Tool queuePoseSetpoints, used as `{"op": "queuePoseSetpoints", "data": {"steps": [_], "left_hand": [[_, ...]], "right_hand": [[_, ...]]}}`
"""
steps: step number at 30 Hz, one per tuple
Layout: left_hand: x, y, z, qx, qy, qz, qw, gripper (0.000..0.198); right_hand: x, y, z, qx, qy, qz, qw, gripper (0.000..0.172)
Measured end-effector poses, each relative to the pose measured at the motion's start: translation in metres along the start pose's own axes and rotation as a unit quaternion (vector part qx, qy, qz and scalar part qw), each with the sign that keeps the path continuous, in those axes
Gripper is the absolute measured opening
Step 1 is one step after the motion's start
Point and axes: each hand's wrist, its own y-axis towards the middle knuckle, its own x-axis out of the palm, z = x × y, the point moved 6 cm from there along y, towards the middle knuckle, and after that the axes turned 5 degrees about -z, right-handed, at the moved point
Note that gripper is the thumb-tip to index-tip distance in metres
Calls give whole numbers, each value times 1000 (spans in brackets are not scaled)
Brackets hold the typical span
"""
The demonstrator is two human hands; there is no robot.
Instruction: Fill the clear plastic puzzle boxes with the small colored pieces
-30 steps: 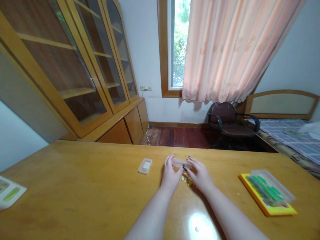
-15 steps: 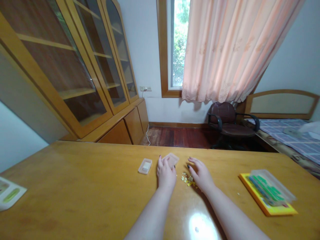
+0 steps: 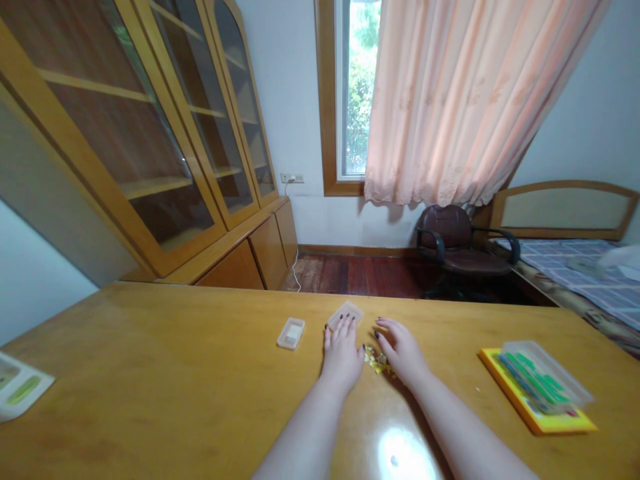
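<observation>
My left hand (image 3: 343, 353) is palm down, its fingers stretched over the near side of a shallow clear plastic box (image 3: 349, 309). Those fingers look apart, and I cannot tell whether they press on the box. Small yellowish pieces (image 3: 379, 360) lie in a loose pile on the table between my hands. Just right of the pile is my right hand (image 3: 400, 347), fingers lightly curled and apart from the thumb, with nothing seen in it. It hides part of the pile. Left of my left hand stands a second small clear box (image 3: 291, 333) with a white block inside.
On the right, a yellow box (image 3: 555, 423) carries a clear case (image 3: 543, 377) with green and blue contents. A white object with a green patch (image 3: 23, 390) sits at the left edge of the wooden table (image 3: 175, 373). Beyond are a chair (image 3: 457, 247) and glass-door cabinets.
My left hand has moved slightly right, and its fingers have straightened over the box. The clear box now lies a little farther right and away. My right hand has hardly moved.
</observation>
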Motion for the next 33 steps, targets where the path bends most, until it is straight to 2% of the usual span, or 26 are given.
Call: {"op": "queuePoseSetpoints", "data": {"steps": [4, 6, 9, 11, 16, 23, 26, 33], "left_hand": [[-11, -1, -4, -56, 5, 49, 997, 53], [-17, -2, -1, -45, -6, 66, 997, 47], [-15, -2, 7, 17, -18, 37, 999, 49], [-9, -2, 8, 29, -11, 10, 999, 55], [-2, -1, 1, -3, 7, -1, 1000, 57], [-12, -1, -8, -101, 13, 41, 994, 54], [-14, -2, -9, -106, 13, 63, 992, 53], [-13, -2, -7, -90, 7, 60, 994, 51]], "right_hand": [[-1, 0, 0, 0, 3, 4, 1000, 27], [-1, 0, -1, 1, 3, 1, 1000, 26], [-1, 0, -2, 1, 3, -3, 1000, 26], [0, 0, -2, 0, 3, -4, 1000, 25], [3, -1, 1, 1, 4, -10, 1000, 25], [3, 0, 2, 11, -2, -17, 1000, 24], [4, 0, 2, 7, 3, -17, 1000, 24], [5, -1, 2, 13, 9, -25, 1000, 24]]}}
